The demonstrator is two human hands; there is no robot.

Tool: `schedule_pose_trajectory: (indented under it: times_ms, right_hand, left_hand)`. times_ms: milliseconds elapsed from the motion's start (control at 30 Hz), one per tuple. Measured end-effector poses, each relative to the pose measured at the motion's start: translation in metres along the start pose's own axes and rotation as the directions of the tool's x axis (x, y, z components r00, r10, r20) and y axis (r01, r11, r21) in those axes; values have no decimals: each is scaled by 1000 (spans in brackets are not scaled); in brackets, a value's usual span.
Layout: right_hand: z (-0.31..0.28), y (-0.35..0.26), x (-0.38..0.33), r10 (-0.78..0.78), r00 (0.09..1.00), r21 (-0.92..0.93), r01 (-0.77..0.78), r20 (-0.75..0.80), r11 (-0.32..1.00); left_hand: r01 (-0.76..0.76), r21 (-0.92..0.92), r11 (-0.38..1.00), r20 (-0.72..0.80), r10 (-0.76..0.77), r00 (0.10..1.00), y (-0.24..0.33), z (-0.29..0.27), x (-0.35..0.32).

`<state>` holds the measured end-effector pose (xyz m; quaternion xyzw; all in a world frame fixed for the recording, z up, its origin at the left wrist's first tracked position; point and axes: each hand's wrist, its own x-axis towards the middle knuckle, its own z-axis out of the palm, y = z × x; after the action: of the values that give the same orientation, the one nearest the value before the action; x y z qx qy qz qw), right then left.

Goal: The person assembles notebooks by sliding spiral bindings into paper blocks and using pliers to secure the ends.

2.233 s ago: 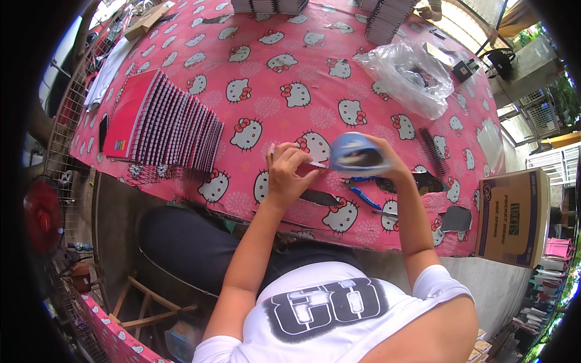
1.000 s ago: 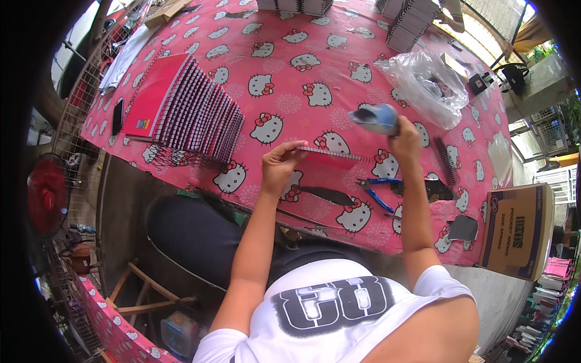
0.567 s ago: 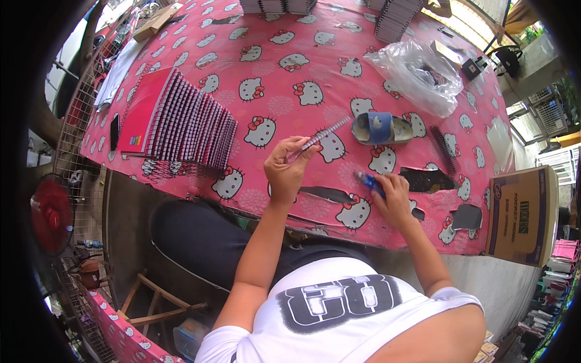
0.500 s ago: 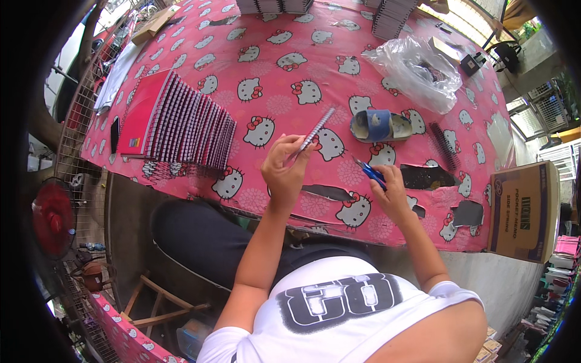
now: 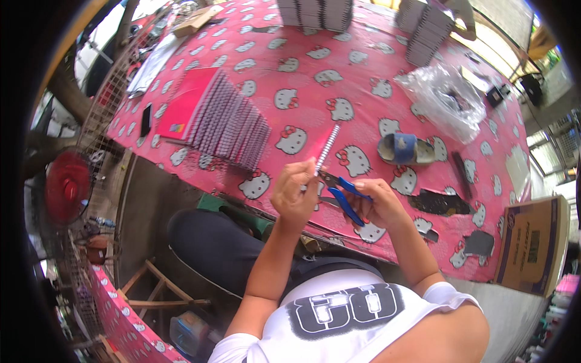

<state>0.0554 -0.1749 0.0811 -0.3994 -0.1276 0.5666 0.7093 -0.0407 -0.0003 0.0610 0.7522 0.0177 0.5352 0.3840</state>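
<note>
My left hand is closed on a thin spiral notebook, held up nearly edge-on so that its pale coil runs up and away. A pink-red cover shows faintly beside the coil. In my right hand is a pair of blue-handled cutting pliers, the handles spread apart. The pliers' dark jaws meet the near end of the coil, right by my left fingertips; whether they grip the wire cannot be made out. To the left stands a leaning stack of red spiral notebooks.
A blue slipper and a dark binding coil lie on the pink-covered table. Beyond are a clear plastic bag and more notebook stacks. A cardboard box stands right; a phone lies left. Another person's arm shows far right.
My right hand has brought the pliers leftward to the near end of the notebook's coil, and their handles have spread. The view has shifted, so the table's things appear lower and further right.
</note>
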Motion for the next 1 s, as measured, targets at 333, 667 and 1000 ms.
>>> schedule_pose_trajectory:
  times_ms: [333, 667, 1000]
  right_hand:
    - [-33, 12, 12, -593, 681, -872, 142, 429, -468]
    - [148, -60, 112, -821, 512, -439, 817, 254, 374]
    - [165, -64, 266, -873, 423, -658, 733, 242, 173]
  left_hand:
    - [202, 239, 950, 58, -221, 973, 19, -45, 32]
    - [47, 237, 970, -554, 95, 827, 28, -140, 99]
    - [425, -140, 894, -607, -417, 676, -46, -127, 152]
